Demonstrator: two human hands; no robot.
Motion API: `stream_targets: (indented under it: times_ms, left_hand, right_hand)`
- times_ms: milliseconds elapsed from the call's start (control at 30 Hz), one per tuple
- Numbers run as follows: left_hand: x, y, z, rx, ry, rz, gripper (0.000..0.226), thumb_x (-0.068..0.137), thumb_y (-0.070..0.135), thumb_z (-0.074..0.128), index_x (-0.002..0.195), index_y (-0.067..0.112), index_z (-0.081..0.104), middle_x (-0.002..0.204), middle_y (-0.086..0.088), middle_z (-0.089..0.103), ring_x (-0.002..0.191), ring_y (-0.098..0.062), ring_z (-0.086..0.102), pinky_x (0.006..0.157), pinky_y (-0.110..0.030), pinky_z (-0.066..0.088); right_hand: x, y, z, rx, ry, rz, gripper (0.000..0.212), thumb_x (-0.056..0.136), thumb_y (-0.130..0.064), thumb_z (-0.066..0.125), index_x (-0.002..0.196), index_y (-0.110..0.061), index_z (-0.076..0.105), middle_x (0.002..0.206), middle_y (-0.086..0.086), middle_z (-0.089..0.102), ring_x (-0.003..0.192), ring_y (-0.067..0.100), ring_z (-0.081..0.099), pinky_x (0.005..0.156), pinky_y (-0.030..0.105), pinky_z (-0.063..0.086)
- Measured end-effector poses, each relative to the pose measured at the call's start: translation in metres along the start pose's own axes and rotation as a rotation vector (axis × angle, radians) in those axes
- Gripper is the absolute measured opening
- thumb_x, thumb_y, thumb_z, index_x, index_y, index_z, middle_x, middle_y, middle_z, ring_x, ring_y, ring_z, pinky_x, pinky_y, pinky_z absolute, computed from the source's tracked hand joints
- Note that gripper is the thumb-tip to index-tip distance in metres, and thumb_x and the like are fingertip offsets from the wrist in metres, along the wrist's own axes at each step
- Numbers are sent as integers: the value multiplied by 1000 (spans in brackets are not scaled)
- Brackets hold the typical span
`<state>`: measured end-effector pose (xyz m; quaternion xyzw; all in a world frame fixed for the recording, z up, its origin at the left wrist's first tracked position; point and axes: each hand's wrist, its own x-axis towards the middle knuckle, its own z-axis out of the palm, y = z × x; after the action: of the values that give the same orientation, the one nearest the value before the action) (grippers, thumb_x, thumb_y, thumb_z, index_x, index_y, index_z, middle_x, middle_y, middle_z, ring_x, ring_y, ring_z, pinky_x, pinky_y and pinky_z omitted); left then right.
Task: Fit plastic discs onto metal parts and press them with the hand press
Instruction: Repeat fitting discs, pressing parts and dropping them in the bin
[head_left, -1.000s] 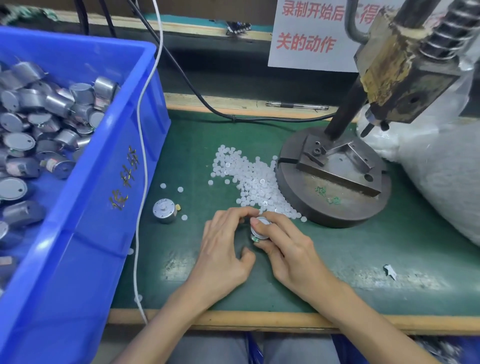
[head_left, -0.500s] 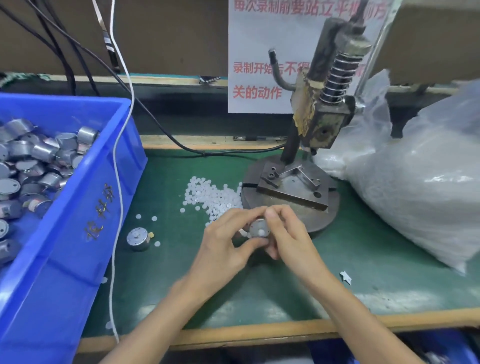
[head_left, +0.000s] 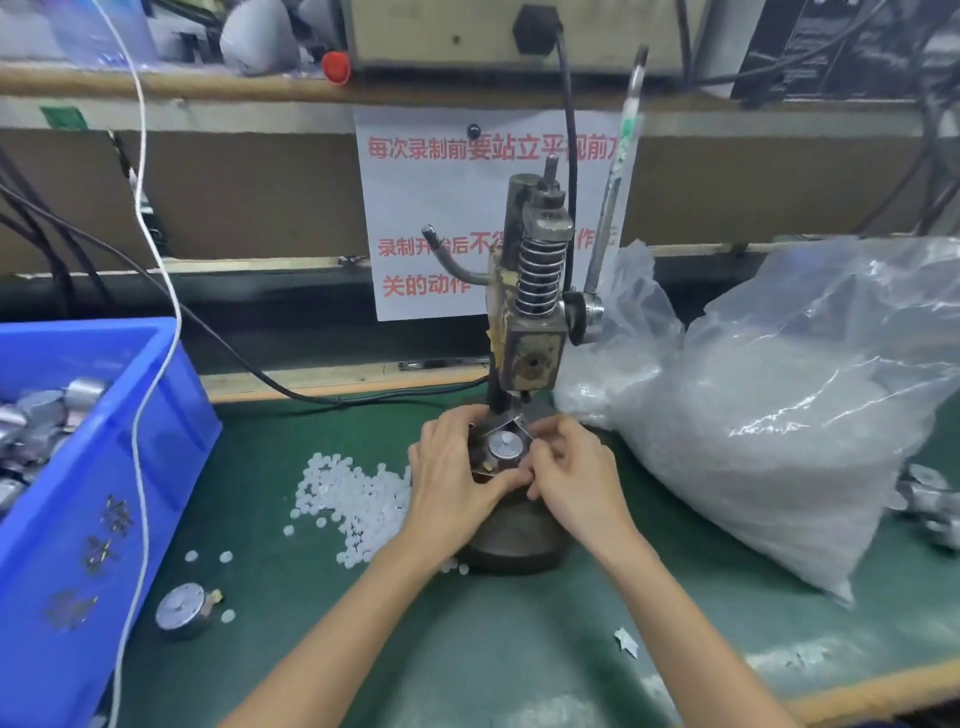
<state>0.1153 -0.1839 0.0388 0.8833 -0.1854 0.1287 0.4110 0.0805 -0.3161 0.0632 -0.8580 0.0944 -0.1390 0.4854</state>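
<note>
A round metal part with a white plastic disc on top sits in the V-shaped fixture on the hand press base, under the ram. My left hand holds the part from the left and front, fingers curled round it. My right hand pinches it from the right. A heap of white plastic discs lies on the green mat left of the press base. The press lever stands upright at the right of the press.
A blue crate of metal parts fills the left side, a white cable hanging over it. One loose metal part lies near the crate. A big clear bag of discs sits right of the press, with metal parts beyond it.
Both hands carried the metal part with its disc up from the mat onto the press fixture. The camera view tilted upward, showing the whole press.
</note>
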Motion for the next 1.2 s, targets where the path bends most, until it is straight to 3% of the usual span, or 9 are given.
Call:
stream_targets:
  times_ms: [100, 233, 367, 433, 500, 667, 800, 967, 1200]
  left_hand:
    - [5, -6, -4, 17, -47, 82, 43, 76, 37, 73, 116, 27, 60, 120, 14, 56, 114, -9, 44, 82, -20, 18]
    - [16, 6, 3, -12, 8, -68, 32, 69, 42, 76, 96, 31, 62, 99, 17, 61, 98, -7, 47, 83, -25, 23]
    - [12, 6, 17, 6, 81, -116, 31, 68, 47, 74, 91, 33, 58, 92, 17, 57, 95, -6, 45, 84, -28, 21]
    - [11, 4, 17, -12, 86, -109, 31, 68, 48, 74, 91, 35, 57, 91, 18, 57, 95, -5, 45, 83, -27, 20]
    - [10, 4, 16, -13, 80, -101, 31, 69, 49, 73, 91, 36, 56, 92, 18, 56, 95, -5, 45, 84, -26, 20]
    - [9, 4, 15, -22, 89, -76, 30, 71, 48, 72, 91, 39, 51, 93, 19, 54, 96, -5, 45, 84, -26, 19]
    - [10, 3, 17, 5, 93, -79, 29, 71, 47, 73, 91, 37, 54, 93, 19, 56, 95, -5, 45, 84, -27, 20]
    - [12, 2, 18, 0, 94, -73, 30, 71, 49, 72, 90, 40, 51, 92, 22, 52, 96, -4, 43, 79, -23, 16]
    - [13, 1, 18, 6, 103, -54, 30, 72, 49, 71, 95, 40, 55, 94, 23, 53, 99, -5, 45, 81, -25, 17]
  right_hand:
    - [-2, 2, -2, 83, 4, 33, 16, 88, -6, 47, 96, -16, 58, 73, 1, 68, 51, 7, 60, 48, 16, 43]
    - [6, -14, -18, 61, 236, -24, 20, 88, -7, 48, 91, -20, 63, 71, -3, 64, 65, 13, 59, 66, 29, 46]
    - [37, -70, -62, 202, 516, -260, 20, 91, -6, 48, 95, -23, 59, 95, 1, 63, 73, -2, 52, 68, 12, 41]
    - [75, -108, -89, 282, 486, -261, 28, 92, -11, 49, 120, -13, 55, 115, 6, 59, 85, 3, 57, 74, 14, 44]
    - [106, -146, -110, 412, 260, -127, 45, 93, -19, 50, 136, -7, 43, 124, 8, 55, 74, 8, 61, 60, 18, 45]
    - [97, -155, -120, 450, 125, -108, 10, 91, -21, 56, 92, -12, 60, 82, 2, 56, 46, 4, 39, 42, 16, 33]
    - [54, -128, -102, 496, 381, -345, 31, 89, -13, 55, 62, -19, 40, 54, -13, 38, 51, 6, 32, 52, 20, 34]
    - [15, -96, -72, 677, 426, -507, 33, 89, -14, 51, 63, -20, 32, 55, -14, 33, 49, 3, 27, 51, 17, 28]
    - [24, -107, -75, 593, 529, -510, 35, 89, -25, 52, 59, -27, 34, 53, -15, 39, 54, 7, 34, 58, 35, 33]
